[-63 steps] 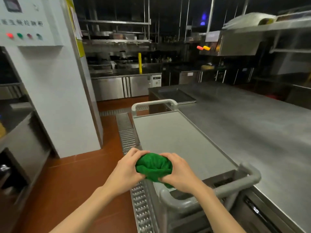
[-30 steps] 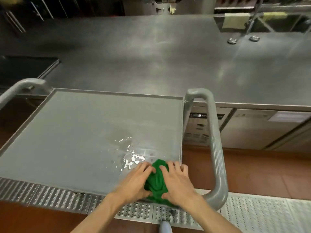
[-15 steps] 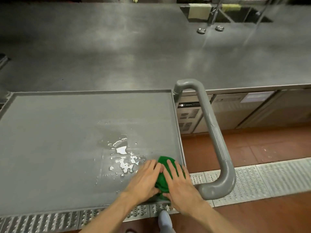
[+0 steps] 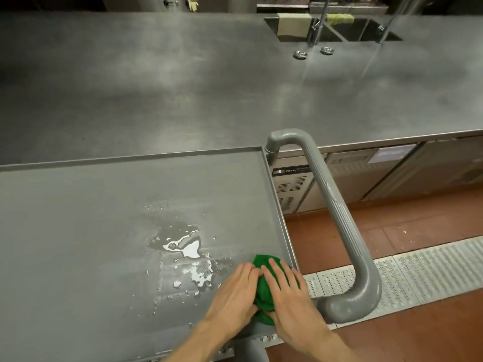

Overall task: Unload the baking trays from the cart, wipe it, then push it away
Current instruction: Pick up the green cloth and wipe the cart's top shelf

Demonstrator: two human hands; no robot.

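A green cloth (image 4: 262,288) is pressed flat by the left hand (image 4: 235,296) and right hand (image 4: 287,299) at the wet cart top's (image 4: 91,231) near right corner, beside the grey handle (image 4: 339,223).

Both forearms come in bare from about 6 o'clock, no sleeves showing; the left hand (image 4: 235,293) and right hand (image 4: 290,301) wear no gloves, rings or watch.

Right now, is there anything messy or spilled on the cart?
Yes. A puddle with scattered droplets lies on the cart top, just left of the green cloth. The left hand and right hand press the cloth flat at the near right corner. The spill is not yet wiped up.
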